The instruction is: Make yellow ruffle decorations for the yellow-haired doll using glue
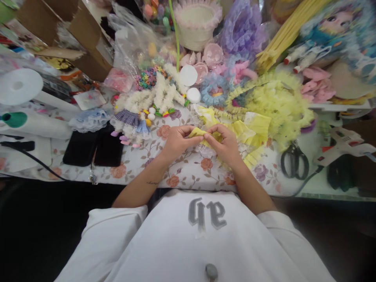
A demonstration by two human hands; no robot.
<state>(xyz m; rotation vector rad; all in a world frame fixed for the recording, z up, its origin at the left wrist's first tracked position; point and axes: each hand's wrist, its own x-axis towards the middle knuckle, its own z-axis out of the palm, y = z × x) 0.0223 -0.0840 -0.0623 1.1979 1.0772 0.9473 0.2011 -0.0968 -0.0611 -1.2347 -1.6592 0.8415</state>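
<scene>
Both hands meet over the flowered tablecloth, pinching one small piece of yellow crepe paper [196, 132] between thumbs and fingertips. My left hand [178, 140] is closed on its left end. On the other end, my right hand [223, 141] is closed too, its thumb and index finger pressed together. Just behind and to the right of the hands lies more pleated yellow crepe paper [255, 126], some of it spreading beneath the right hand. White lace [205, 150] shows under the fingers, partly hidden by them.
To the right are black scissors [294, 160], a hot glue gun [342, 147] and a heap of yellow ruffle [276, 103]. Two dark phones [93, 148] lie at left, near fluffy cream dolls [129, 113]. A ruffled basket [197, 23] and purple ruffle [243, 31] stand behind.
</scene>
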